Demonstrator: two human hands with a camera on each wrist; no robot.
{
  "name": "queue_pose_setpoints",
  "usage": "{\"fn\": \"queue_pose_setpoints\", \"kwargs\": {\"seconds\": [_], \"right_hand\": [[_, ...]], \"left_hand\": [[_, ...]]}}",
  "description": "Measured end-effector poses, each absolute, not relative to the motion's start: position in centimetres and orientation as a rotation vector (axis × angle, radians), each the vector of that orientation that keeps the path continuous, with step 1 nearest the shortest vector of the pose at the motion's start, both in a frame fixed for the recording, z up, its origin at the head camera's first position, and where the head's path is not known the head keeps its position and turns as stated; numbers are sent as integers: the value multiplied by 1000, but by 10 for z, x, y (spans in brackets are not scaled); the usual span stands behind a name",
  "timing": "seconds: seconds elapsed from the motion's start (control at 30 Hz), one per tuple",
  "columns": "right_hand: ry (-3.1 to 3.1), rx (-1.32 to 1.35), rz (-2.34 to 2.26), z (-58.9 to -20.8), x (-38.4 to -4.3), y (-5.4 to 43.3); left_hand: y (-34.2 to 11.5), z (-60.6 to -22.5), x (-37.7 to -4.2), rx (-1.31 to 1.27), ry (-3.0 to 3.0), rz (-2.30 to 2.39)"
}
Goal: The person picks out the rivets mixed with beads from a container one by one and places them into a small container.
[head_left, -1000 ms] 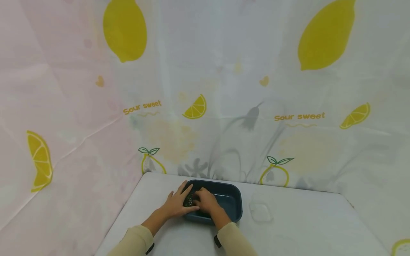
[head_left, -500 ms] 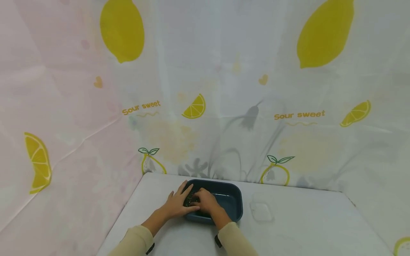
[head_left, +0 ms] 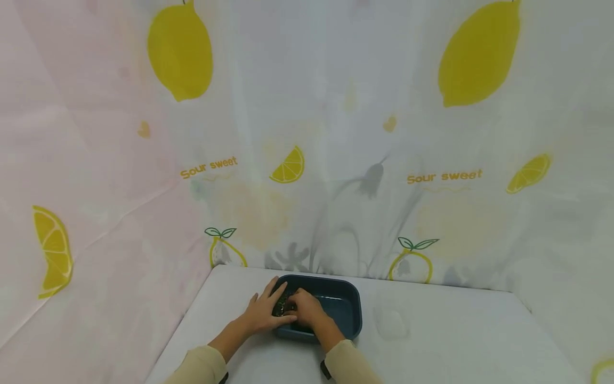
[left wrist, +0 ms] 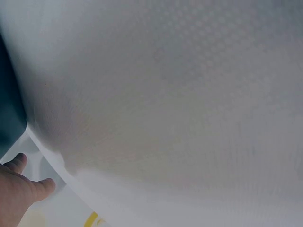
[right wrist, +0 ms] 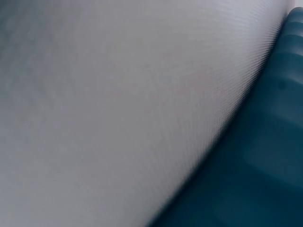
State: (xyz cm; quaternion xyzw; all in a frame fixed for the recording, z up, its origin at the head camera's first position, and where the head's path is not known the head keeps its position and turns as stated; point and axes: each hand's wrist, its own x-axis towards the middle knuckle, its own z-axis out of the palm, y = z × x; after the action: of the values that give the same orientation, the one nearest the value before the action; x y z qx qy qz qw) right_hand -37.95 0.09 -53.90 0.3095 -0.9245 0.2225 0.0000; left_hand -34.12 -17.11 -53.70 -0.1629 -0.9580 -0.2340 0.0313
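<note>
A dark blue rectangular basin (head_left: 341, 306) stands on the white table. At its left end lies a small dark thing with a light and green pattern (head_left: 280, 305), partly covered by both hands; its kind is unclear. My left hand (head_left: 260, 314) rests over the basin's left end, fingers spread and thumb stretched toward the right hand. My right hand (head_left: 307, 309) reaches down inside, its fingers curled at the patterned thing. In the left wrist view, two fingers of the left hand (left wrist: 21, 191) show beside the basin (left wrist: 8, 99). The right wrist view catches only the basin's outer wall (right wrist: 255, 156).
A clear plastic container or lid (head_left: 391, 322) lies on the table (head_left: 460, 336) right of the basin. Behind and to the left hangs a lemon-printed cloth (head_left: 326, 133), close to the table's back edge.
The head view has tilted slightly, so the scene sits a little lower. Both hands stay at the basin's left end, while the right fingers shift slightly over the patterned thing.
</note>
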Motion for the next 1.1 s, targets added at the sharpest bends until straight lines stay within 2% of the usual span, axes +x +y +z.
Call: {"fn": "queue_pose_setpoints", "kwargs": {"seconds": [1.1], "right_hand": [[-2914,969,798,-546,-382,-1]], "left_hand": [[-172,-533,-334,-507,-2981,-787]]}}
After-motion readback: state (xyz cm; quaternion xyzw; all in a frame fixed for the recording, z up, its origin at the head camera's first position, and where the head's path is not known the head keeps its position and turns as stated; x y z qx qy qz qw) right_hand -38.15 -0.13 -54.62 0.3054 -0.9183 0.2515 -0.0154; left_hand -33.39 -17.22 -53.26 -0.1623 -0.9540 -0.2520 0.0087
